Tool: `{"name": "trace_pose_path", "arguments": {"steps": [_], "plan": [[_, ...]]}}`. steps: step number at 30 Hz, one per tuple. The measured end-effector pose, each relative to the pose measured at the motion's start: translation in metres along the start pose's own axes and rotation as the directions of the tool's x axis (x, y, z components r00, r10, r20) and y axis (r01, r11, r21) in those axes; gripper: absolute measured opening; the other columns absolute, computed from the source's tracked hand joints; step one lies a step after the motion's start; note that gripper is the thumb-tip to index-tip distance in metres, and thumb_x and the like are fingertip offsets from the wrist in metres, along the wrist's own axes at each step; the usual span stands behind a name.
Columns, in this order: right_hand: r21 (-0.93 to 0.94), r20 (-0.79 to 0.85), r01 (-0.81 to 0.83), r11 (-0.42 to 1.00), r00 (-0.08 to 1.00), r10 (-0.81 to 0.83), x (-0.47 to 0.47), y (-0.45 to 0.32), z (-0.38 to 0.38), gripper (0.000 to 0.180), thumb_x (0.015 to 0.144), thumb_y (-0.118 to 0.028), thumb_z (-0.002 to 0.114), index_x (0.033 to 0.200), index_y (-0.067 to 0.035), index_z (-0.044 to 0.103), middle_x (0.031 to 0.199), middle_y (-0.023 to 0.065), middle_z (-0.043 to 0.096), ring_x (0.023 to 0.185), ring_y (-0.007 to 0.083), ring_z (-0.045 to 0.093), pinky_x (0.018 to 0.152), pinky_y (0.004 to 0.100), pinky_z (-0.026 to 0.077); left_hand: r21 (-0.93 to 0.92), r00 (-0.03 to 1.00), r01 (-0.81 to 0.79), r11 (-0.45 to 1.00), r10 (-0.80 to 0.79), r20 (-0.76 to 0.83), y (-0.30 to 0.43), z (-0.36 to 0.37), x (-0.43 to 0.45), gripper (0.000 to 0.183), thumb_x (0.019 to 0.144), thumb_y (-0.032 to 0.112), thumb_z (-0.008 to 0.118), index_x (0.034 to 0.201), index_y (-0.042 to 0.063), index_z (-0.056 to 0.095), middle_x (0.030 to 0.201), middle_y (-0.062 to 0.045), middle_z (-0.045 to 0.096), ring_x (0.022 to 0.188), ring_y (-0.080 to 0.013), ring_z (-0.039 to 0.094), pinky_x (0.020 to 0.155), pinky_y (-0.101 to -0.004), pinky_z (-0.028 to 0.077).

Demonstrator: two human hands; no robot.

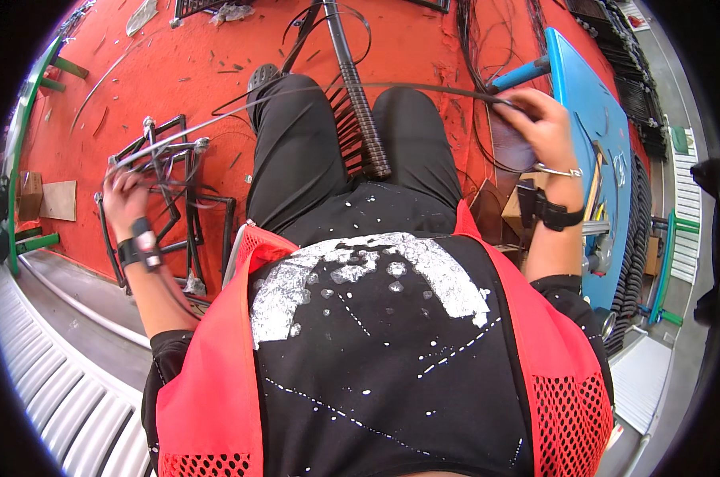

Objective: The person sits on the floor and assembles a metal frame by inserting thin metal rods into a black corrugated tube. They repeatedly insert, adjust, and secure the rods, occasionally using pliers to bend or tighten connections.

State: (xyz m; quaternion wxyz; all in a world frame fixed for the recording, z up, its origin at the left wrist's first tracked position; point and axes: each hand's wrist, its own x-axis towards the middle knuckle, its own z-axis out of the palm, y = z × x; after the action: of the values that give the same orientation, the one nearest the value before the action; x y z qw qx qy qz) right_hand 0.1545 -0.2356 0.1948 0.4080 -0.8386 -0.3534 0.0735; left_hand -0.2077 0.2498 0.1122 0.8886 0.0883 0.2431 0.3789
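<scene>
A long thin dark strip (pixel 264 102) spans from my left hand (pixel 127 197) at the left to my right hand (pixel 539 122) at the right, passing over both knees. My right hand pinches its end between thumb and fingers. Fingers of my left hand are curled around the other part, blurred. Between my thighs stands a black tube (pixel 360 113) wound with closely spaced dark bands, with a row of thin dark strips hanging from its left side. Welded black metal frames (pixel 184 197) with wrapped ends lie beside my left hand.
A blue table or stand (pixel 604 143) is at my right, with cardboard and tools near it. Loose dark strips (pixel 473 53) lie on the red floor covering (pixel 216 36). A roller conveyor (pixel 73 399) runs at lower left. Black coiled parts (pixel 631 238) line the right side.
</scene>
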Motion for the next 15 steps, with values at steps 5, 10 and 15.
{"name": "trace_pose_path", "arguments": {"steps": [5,10,15], "plan": [[-0.068,-0.316,-0.209,0.976,0.932,0.177,-0.026,0.036,-0.022,0.019,0.087,-0.018,0.068,0.092,0.000,0.070,0.073,0.0040,0.065,0.071,0.0070,0.058,0.065,0.0232,0.046,0.425,0.999,0.036,0.905,-0.020,-0.041,0.017,-0.013,-0.029,0.030,0.098,0.024,0.047,0.075,0.007,0.054,0.053,0.004,0.030,0.041,-0.0066,0.027,0.038,-0.0218,0.021],[-0.561,0.188,0.078,0.824,0.982,0.035,0.001,-0.020,0.051,0.032,0.087,-0.036,0.061,0.092,-0.005,0.067,0.077,0.0141,0.065,0.074,0.0298,0.063,0.065,0.0401,0.048,0.895,0.883,0.002,0.446,-0.421,0.208,-0.102,0.061,-0.059,0.043,0.101,0.033,0.036,0.111,-0.001,0.061,0.065,-0.001,0.054,0.039,-0.0046,0.035,0.036,-0.0211,0.027],[-0.277,0.344,0.507,0.816,0.846,-0.408,0.018,-0.091,0.129,0.026,0.082,-0.032,0.061,0.083,-0.006,0.064,0.074,0.0152,0.063,0.078,0.0342,0.063,0.067,0.0450,0.049,0.910,0.803,-0.078,0.406,-0.515,0.299,-0.208,0.122,-0.091,0.040,0.100,0.030,0.043,0.126,0.002,0.055,0.076,-0.004,0.064,0.043,-0.0073,0.048,0.044,-0.0185,0.038]]}}
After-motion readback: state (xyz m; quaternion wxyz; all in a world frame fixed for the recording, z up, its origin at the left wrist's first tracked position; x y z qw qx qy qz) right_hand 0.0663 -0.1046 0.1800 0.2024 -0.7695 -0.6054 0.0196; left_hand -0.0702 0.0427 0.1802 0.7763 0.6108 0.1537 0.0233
